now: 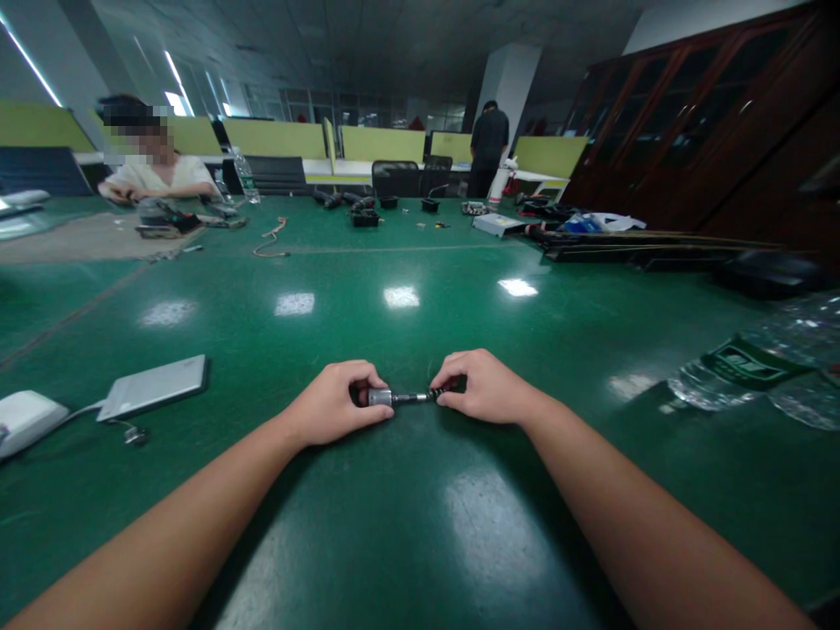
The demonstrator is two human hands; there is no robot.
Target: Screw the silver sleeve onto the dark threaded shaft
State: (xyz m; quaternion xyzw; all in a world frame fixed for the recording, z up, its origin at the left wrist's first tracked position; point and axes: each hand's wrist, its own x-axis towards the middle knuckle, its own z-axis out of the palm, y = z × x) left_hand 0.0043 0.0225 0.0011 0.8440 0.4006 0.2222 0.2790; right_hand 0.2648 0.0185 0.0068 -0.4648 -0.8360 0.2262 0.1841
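Just above the green table, my left hand (341,398) is closed, thumb and fingers pinching a small silver metal cylinder (381,398). A thin metal shaft (412,398) runs level from the cylinder towards the right. My right hand (482,387) is closed on the dark, ribbed-looking piece (434,395) at the shaft's far end. Fingers cover part of both ends, and how the parts join is too small to make out.
On the left lie a flat silver device (154,388) with a cable and a white object (30,422). Clear plastic bottles (702,381) lie at the right. Power drills (328,199) and dark bars (656,245) are farther back. A person (161,175) sits across the table; another (489,144) stands behind.
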